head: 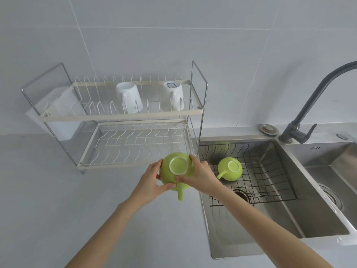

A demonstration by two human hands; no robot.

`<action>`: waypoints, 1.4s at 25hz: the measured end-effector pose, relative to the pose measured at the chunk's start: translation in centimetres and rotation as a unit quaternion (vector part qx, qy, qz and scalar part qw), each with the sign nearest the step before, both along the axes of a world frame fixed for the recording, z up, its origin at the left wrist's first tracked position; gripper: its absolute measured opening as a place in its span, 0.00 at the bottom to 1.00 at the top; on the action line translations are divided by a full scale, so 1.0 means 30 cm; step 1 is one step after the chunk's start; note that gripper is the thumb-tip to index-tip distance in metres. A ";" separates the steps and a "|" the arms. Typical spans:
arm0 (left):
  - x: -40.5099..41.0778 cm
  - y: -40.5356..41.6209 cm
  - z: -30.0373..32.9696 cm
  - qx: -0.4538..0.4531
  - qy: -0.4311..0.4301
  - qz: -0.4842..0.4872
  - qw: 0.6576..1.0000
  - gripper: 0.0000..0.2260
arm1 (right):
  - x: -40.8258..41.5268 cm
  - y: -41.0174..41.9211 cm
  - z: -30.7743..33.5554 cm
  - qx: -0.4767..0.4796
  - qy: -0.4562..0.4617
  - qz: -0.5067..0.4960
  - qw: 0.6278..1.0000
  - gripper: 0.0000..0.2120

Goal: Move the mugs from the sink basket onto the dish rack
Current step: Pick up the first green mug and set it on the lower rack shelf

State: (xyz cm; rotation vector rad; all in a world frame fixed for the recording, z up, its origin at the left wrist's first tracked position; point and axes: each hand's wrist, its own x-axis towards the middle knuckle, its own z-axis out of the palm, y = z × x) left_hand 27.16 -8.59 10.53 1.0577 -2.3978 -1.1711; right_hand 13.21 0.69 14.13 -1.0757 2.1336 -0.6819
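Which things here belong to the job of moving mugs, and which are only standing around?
Belong to the job:
green mug in both hands
green mug in the sink basket
sink basket
dish rack
left hand
right hand

Standing around:
faucet
two white mugs on the top tier

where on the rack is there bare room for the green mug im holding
The lower tier is bare end to end. On the upper tier, the stretch left of the two white mugs is open; its right half is crowded.
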 end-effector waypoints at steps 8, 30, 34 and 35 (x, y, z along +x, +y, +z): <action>-0.060 -0.213 0.055 -0.025 -0.016 -0.007 1.000 0.40 | -0.039 -0.204 0.041 -0.001 0.025 -0.013 1.000 0.44; -0.237 -0.469 -0.058 0.038 -0.078 -0.032 0.996 0.36 | -0.205 -0.512 -0.073 0.098 0.023 0.005 0.995 0.38; -0.242 -0.459 -0.057 0.036 -0.099 -0.036 0.994 0.36 | -0.201 -0.499 -0.077 0.108 0.032 0.006 0.994 0.41; -0.243 -0.456 -0.058 0.034 -0.103 -0.037 0.993 0.37 | -0.201 -0.497 -0.080 0.109 0.033 0.005 0.994 0.41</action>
